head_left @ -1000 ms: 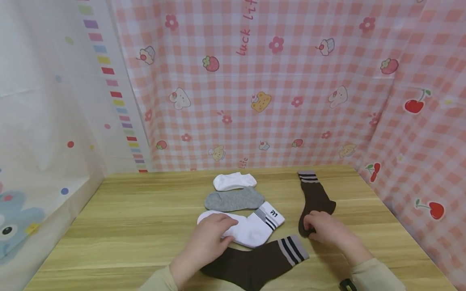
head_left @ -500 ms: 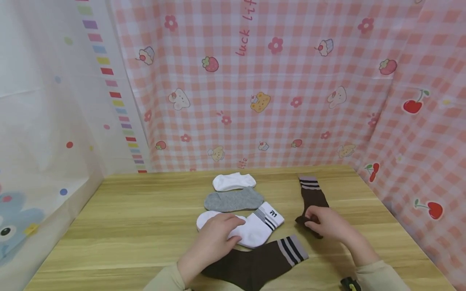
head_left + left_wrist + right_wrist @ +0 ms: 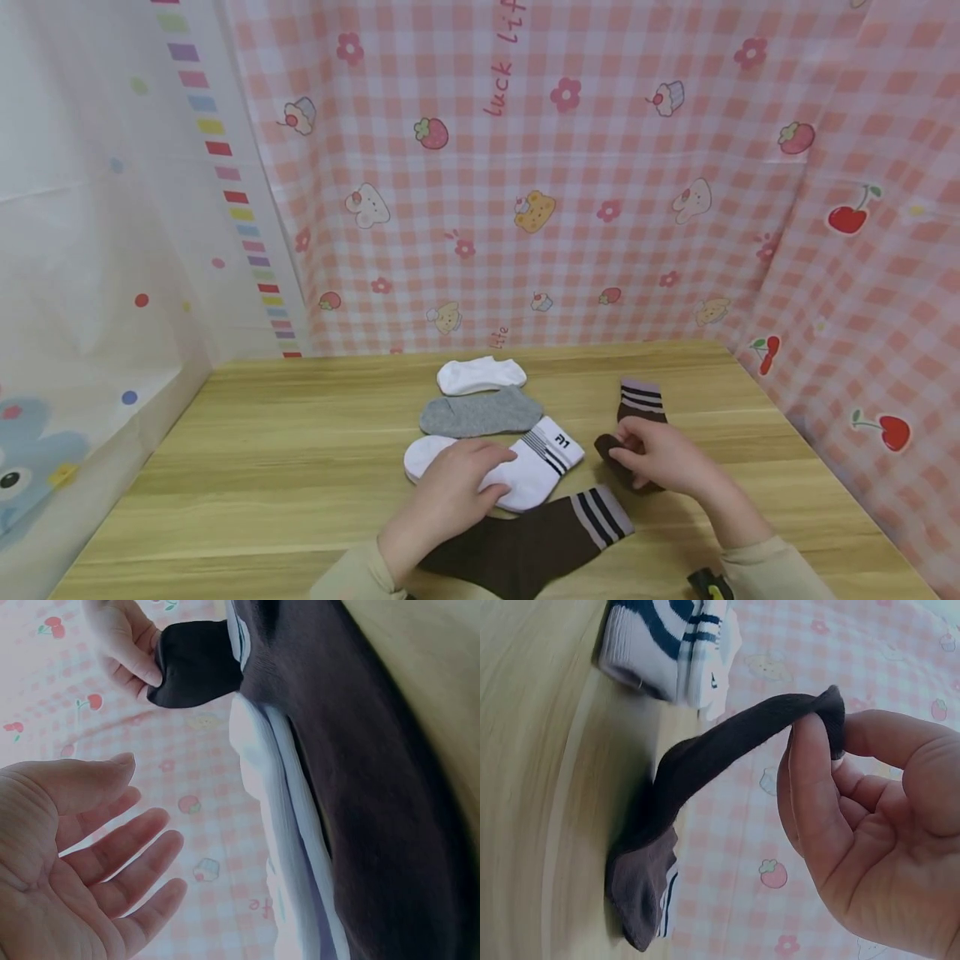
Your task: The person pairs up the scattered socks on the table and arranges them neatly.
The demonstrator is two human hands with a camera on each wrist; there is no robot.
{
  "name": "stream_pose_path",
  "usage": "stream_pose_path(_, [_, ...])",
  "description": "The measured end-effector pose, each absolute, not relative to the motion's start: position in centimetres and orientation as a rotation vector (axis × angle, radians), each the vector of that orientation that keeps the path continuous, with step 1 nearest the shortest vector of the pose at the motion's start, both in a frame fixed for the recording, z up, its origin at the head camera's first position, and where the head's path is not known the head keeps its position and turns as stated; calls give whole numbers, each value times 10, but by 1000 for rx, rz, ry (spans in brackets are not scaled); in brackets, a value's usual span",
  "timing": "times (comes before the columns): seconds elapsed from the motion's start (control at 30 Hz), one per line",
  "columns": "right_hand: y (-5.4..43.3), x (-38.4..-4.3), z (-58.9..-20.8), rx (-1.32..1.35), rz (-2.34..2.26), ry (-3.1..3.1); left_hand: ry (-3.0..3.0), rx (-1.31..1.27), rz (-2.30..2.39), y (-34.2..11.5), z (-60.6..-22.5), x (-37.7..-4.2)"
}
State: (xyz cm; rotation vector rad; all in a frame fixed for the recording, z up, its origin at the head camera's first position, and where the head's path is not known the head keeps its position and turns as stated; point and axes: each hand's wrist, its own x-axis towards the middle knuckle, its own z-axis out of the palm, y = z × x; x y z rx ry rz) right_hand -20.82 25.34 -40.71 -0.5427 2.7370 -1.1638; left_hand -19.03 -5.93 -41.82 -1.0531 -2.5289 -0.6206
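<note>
Between thumb and fingers, my right hand (image 3: 663, 457) pinches the toe of a dark brown sock (image 3: 727, 742) and holds it raised. Its heel and striped cuff (image 3: 642, 398) still lie on the table at the right. My left hand (image 3: 457, 483) hovers over a white crew sock (image 3: 528, 479), fingers loosely bent and holding nothing, as the left wrist view shows. In front of it lies a second dark brown sock (image 3: 525, 546) with grey and black cuff stripes, its toe partly hidden by the left arm.
Behind the white crew sock lie a grey ankle sock (image 3: 480, 413) and a white ankle sock (image 3: 480, 375), in a column toward the back. The wooden table (image 3: 262, 467) ends at a pink checked curtain (image 3: 480, 275). A black object (image 3: 708, 583) sits by the right sleeve.
The right hand has lifted the brown sock's toe and drawn the sock toward the front, so its cuff slid nearer. The left hand has shifted slightly right over the white crew sock.
</note>
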Motion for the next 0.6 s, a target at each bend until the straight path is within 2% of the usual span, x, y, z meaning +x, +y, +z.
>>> stream_pose_path(0.3, [247,-212,-409,-596,-1241,2658,-2563,-1038,-674,-47,-417,-193])
stream_pose_path(0.6, [250,-218,-410,-717,-1130,2801,-2659,-1009,-706,-26,-414,-196])
